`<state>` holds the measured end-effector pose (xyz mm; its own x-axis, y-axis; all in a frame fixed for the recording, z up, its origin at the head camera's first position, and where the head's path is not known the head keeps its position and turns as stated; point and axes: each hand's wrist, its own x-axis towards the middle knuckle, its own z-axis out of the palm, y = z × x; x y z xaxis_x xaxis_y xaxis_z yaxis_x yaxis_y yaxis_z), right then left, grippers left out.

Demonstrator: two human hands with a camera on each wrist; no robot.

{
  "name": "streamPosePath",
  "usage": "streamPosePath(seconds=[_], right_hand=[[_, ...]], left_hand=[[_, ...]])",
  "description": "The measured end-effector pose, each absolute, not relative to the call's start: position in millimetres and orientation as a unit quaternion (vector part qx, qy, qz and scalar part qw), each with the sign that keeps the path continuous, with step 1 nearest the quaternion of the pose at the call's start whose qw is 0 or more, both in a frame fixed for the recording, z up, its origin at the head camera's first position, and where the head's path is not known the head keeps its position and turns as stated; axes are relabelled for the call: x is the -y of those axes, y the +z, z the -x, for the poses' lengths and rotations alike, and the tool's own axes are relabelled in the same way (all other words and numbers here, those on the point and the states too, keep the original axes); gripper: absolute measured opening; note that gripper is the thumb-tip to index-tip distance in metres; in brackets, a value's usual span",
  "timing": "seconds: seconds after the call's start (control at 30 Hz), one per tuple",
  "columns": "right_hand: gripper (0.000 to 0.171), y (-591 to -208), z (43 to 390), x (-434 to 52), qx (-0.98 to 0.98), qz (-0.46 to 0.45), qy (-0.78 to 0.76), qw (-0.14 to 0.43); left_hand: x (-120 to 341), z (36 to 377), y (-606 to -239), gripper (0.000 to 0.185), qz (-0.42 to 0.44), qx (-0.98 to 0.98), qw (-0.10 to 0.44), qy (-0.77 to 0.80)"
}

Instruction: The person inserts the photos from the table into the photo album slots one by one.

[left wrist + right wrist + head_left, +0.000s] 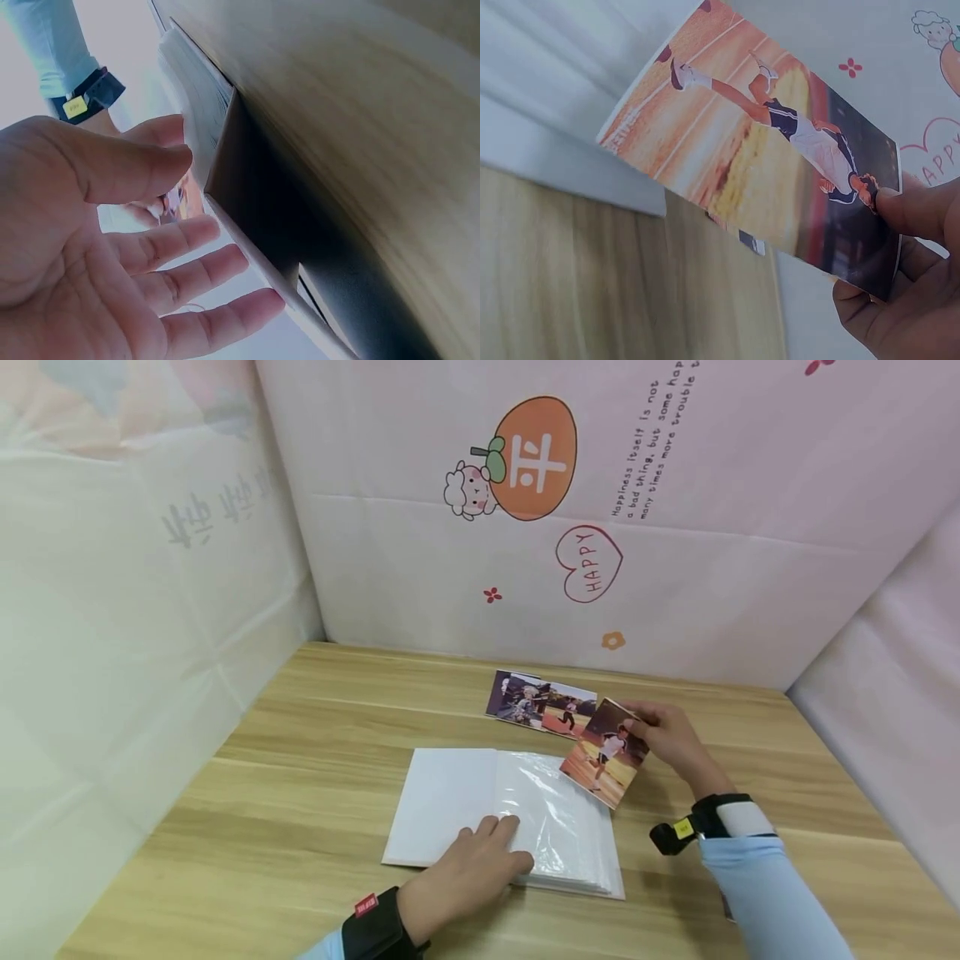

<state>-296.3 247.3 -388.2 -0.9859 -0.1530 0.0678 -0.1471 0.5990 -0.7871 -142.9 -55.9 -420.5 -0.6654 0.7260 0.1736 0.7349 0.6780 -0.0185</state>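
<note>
A photo album (450, 793) lies spread on the table, a white inside cover on the left and a clear, shiny plastic sleeve page on the right. My left hand (468, 875) rests on it near the fold, fingers extended over the pages. From below, the left wrist view shows those fingers (199, 274) against the album's edge (259, 259). Between thumb and fingers, my right hand (667, 739) pinches a photo (606, 753) of a runner on a track by its upper edge. The photo is tilted and overlaps the album's upper right corner in the head view.
Several overlapping photos (525, 700) lie on the wooden table (300, 793) behind the album. Printed white cloth (420, 568) hangs along the back and both sides. A small dark edge (726, 907) shows beside the right sleeve.
</note>
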Motion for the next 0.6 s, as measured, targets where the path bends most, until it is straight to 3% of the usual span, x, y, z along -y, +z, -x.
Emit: streamPosePath(seconds=[0.33, 0.6], right_hand=[[0.034, -390, 308, -230, -0.883, 0.071, -0.464, -0.008], [0.035, -391, 314, -216, -0.855, 0.024, -0.519, -0.018]], left_hand=[[46, 146, -422, 0.019, 0.379, 0.924, 0.038, -0.032], [45, 147, -425, 0.02, 0.4, 0.913, 0.083, -0.018]])
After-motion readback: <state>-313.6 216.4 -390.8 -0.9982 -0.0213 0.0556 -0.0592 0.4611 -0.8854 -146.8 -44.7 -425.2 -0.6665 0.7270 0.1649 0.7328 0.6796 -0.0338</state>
